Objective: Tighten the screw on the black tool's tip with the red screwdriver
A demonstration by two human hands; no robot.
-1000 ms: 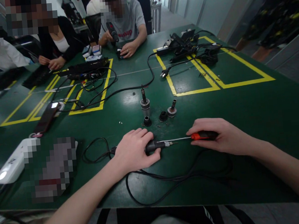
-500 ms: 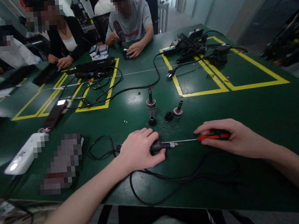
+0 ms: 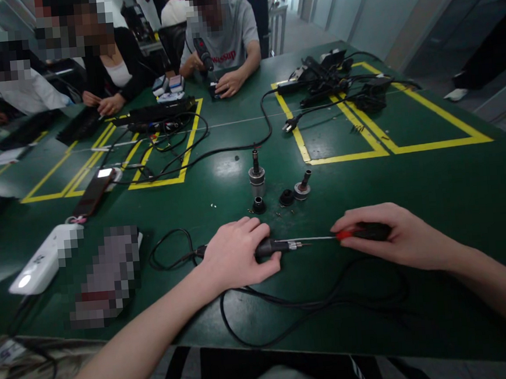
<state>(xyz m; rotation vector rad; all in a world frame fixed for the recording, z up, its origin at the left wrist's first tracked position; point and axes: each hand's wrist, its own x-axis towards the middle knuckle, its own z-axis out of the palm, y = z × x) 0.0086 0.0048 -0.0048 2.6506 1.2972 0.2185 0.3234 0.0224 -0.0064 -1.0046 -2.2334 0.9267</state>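
My left hand (image 3: 236, 252) is wrapped over a black corded handle that looks like a soldering iron (image 3: 268, 247), lying level with its metal collar and thin tip pointing right. Between the thumb and fingers of my right hand (image 3: 399, 233) is the red and black handle of a screwdriver (image 3: 365, 232). Its thin shaft runs left to the iron's far side; where the tip ends is hidden by my left hand. Beyond the hands stand a metal cylinder with a narrow top (image 3: 257, 180), a black collar (image 3: 258, 205), a black cap (image 3: 286, 197) and a tilted metal nozzle (image 3: 303, 186).
Black cable (image 3: 256, 344) loops on the green table near me. At left lie a white power strip (image 3: 44, 261) and a phone (image 3: 93, 196). Tiny screws (image 3: 286, 212) lie by the parts. Cabled devices (image 3: 323, 76) sit farther back. Several people are around the table.
The screwdriver's handle has turned in my right fingers, showing more black and less red. My left hand stays in place. A person's leg has appeared in the right background.
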